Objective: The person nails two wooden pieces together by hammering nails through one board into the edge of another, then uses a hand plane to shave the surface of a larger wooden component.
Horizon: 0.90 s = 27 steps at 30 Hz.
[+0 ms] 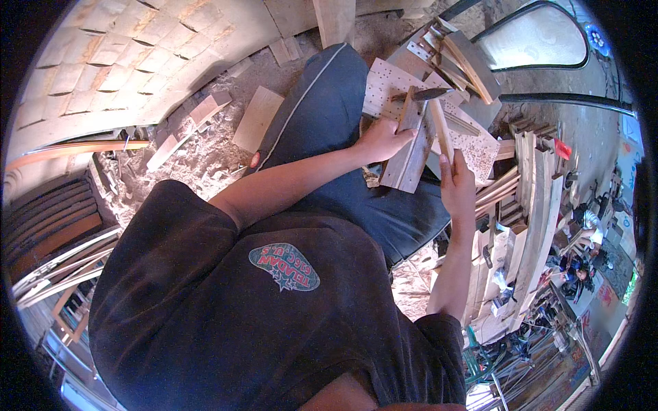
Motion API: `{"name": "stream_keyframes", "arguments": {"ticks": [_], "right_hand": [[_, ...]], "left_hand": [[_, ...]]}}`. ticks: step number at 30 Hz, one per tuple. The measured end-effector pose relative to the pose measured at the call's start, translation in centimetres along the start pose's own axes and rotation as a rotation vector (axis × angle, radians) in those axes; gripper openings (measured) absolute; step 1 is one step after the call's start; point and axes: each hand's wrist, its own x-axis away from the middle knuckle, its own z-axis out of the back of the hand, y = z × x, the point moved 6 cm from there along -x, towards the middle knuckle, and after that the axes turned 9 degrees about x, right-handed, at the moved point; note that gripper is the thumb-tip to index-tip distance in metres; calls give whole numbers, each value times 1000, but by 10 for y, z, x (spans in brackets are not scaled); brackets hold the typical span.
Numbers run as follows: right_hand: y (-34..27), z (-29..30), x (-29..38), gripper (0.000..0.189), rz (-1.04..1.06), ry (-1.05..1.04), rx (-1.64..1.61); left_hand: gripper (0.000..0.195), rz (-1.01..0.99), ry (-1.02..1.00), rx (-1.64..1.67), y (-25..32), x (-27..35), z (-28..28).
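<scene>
My left hand rests on the side of a grooved wooden block, its thumb lying over the block's edge and its other fingers partly hidden. In my right hand is the wooden handle of a hammer; the dark metal head lies over the far end of the block. Under and behind the block is a wooden board dotted with many small holes. A narrow grooved strip lies on that board, right of the hammer handle.
Wooden pieces and a perforated metal plate are piled beyond the board. Long planks stack up at the right. A loose wooden block and offcuts lie among shavings at the left. People sit far off at the right edge.
</scene>
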Motion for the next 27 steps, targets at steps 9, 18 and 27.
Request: {"name": "stream_keyframes", "arguments": {"ticks": [9, 18, 27], "right_hand": [[-5, 1, 0, 30, -47, -46, 85], [-6, 0, 4, 32, -44, -4, 64], [-4, -1, 4, 33, -35, 15, 53]], "left_hand": [[54, 16, -34, -11, -2, -1, -2], [57, 66, -15, 30, -5, 0, -4], [58, 30, 11, 10, 2, 2, -2]]}}
